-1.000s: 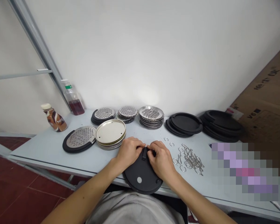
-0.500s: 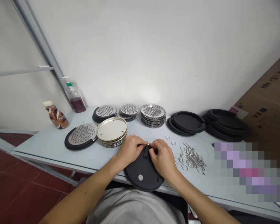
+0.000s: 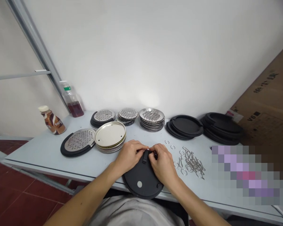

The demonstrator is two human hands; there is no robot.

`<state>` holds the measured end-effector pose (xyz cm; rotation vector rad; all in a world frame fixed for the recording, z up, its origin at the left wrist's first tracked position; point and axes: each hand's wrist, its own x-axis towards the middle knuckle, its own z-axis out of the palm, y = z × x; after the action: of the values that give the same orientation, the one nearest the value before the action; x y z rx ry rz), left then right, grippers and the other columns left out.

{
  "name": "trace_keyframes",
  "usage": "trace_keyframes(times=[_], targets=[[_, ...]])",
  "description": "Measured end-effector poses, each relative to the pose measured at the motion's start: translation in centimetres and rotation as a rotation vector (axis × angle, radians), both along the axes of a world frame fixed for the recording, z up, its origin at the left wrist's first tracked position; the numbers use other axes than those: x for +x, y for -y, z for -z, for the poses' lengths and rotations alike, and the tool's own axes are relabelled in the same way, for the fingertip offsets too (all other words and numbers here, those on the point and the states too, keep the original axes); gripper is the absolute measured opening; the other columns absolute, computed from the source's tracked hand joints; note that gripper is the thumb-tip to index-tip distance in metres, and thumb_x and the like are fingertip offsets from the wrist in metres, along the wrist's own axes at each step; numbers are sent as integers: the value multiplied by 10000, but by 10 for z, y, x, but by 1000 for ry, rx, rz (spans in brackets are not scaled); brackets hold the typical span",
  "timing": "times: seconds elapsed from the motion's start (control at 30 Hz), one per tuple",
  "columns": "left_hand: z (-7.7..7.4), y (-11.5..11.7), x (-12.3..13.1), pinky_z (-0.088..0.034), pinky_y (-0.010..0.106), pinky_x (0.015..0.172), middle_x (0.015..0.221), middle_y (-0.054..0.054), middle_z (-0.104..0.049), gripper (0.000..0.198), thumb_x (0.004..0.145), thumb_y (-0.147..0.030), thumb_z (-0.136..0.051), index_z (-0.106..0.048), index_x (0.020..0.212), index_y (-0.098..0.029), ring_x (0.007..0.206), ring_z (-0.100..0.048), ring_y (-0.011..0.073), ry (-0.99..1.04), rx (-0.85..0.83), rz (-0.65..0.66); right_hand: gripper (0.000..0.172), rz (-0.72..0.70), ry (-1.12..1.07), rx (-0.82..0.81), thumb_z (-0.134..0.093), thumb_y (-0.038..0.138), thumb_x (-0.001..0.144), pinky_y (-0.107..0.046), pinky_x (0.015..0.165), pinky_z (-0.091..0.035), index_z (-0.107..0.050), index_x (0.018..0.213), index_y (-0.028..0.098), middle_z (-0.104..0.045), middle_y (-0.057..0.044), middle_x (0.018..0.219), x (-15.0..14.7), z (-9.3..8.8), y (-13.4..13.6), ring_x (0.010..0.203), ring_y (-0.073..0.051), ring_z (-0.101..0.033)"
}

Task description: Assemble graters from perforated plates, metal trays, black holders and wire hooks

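Together, the fingers of the left hand (image 3: 130,157) and right hand (image 3: 163,163) pinch a small metal piece (image 3: 148,149) at the black disc's (image 3: 143,174) far rim; the disc overhangs the surface's (image 3: 42,152) near edge, loose metal rings (image 3: 192,164) rightward.

Left fingertips (image 3: 145,147) slightly farther right

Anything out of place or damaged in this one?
No spill or damage shows. Oddly, a pixelated patch hides part of the table at right, and two rings lie apart from the ring pile.
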<state>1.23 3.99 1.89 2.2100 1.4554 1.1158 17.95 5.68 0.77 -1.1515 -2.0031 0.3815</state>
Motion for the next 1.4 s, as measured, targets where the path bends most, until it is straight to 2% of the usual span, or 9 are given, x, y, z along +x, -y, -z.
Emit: trace_keyframes(times=[0.33, 0.5, 0.6, 0.83, 1.0, 1.13, 1.2, 1.33, 1.4], targets=[[-10, 8, -3, -558, 258, 773, 1015, 37, -755, 255, 896, -130, -612, -725, 1106, -220, 878, -699, 167, 116, -49, -49, 242, -64, 13, -24, -477, 82, 839, -380, 812, -477, -639, 989, 181, -668, -72, 913, 6, -3, -2, 910, -247, -602], [-14, 23, -10, -520, 351, 968, 1148, 55, -713, 283, 880, -191, -656, -696, 1156, -239, 1050, -662, 206, 132, -33, -9, 237, -98, -1, -17, -479, 104, 863, -382, 808, -502, -638, 1020, 182, -668, -81, 941, 13, -2, -1, 906, -242, -622], [-12, 27, -14, -449, 413, 1075, 1293, 70, -645, 419, 850, -234, -702, -630, 1263, -253, 1197, -592, 238, 79, -62, 16, 258, -101, -24, -11, -474, 96, 864, -377, 799, -515, -635, 1044, 187, -667, -90, 984, 14, -1, -1, 914, -241, -629], [-8, 29, -17, -423, 387, 1105, 1338, 66, -604, 534, 825, -233, -724, -559, 1331, -260, 1242, -556, 227, 71, -155, 98, 299, -107, 9, -8, -466, 50, 861, -390, 838, -510, -663, 1043, 181, -676, -81, 961, 14, -1, -1, 933, -243, -619], [-8, 27, -15, -429, 386, 1099, 1322, 66, -608, 665, 755, -152, -765, -516, 1362, -258, 1226, -562, 222, 100, -191, 78, 289, -47, 86, -9, -469, 82, 887, -410, 832, -505, -671, 1073, 170, -635, -88, 923, 12, -1, 0, 923, -257, -598], [-11, 34, -14, -380, 428, 1132, 1283, 66, -638, 453, 813, -187, -728, -621, 1248, -255, 1261, -527, 242, -10, -135, 65, 283, -4, 79, -9, -475, 109, 896, -396, 813, -505, -658, 1102, 171, -604, -81, 905, 12, 2, 2, 874, -248, -611], [-13, 43, -13, -338, 466, 1156, 1322, 71, -620, 381, 848, -270, -713, -647, 1223, -268, 1306, -488, 265, -101, -123, 86, 276, -13, 65, -31, -462, 111, 902, -376, 792, -505, -663, 1072, 191, -597, -74, 921, 12, 2, 3, 840, -231, -617], [-17, 62, -14, -200, 610, 1179, 1579, 90, -335, 790, 739, -600, -743, -481, 1428, -316, 1454, -263, 377, -250, -215, 186, 270, -67, 7, -71, -431, 120, 921, -331, 779, -498, -671, 993, 220, -600, -56, 940, 15, 1, 2, 827, -198, -622], [-18, 66, -15, -121, 645, 1179, 1622, 77, -223, 900, 705, -678, -720, -408, 1475, -333, 1479, -165, 402, -304, -255, 217, 258, -104, -10, -82, -432, 129, 926, -313, 777, -494, -671, 949, 220, -609, -49, 929, 17, 0, 0, 833, -190, -624]])
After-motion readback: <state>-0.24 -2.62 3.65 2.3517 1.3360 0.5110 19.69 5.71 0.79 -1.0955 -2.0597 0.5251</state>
